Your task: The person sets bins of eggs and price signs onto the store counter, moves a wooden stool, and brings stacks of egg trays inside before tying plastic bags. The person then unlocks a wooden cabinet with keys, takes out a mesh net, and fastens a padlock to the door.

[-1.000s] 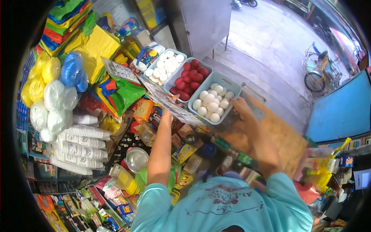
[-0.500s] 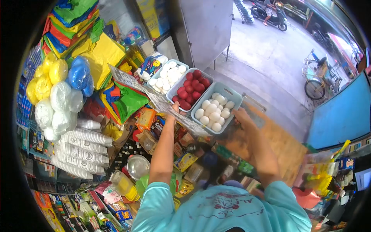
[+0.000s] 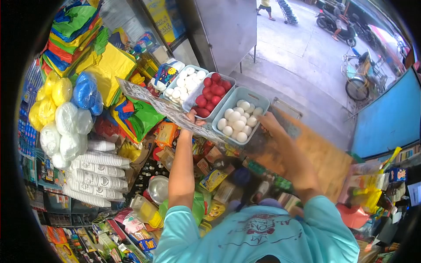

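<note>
Three light plastic baskets stand side by side. The nearest, a blue basket of white eggs (image 3: 222, 115), has my right hand (image 3: 270, 124) closed on its right rim. In the middle is a basket of red eggs (image 3: 231, 79); my left hand (image 3: 192, 119) has its fingers curled at that basket's near corner, partly hidden beside the handwritten cardboard sign (image 3: 169, 109). The third, a basket of white eggs (image 3: 187, 83), sits farther left, touched by neither hand. Along the baskets' near side, the sign slants down toward the right.
Stacked paper cups (image 3: 98, 171), bagged plastic rolls (image 3: 68, 118) and folded coloured plastic bags (image 3: 109, 70) crowd the left. A wooden counter (image 3: 318, 158) lies right of my right forearm. Beyond a metal panel (image 3: 228, 35), a street holds a tricycle (image 3: 357, 76) and a motorcycle rider (image 3: 338, 22).
My view has shifted slightly, and the baskets and both hands appear a little higher and farther left. Outside, the motorcycle rider has moved right, and a walking person's legs have come into view.
</note>
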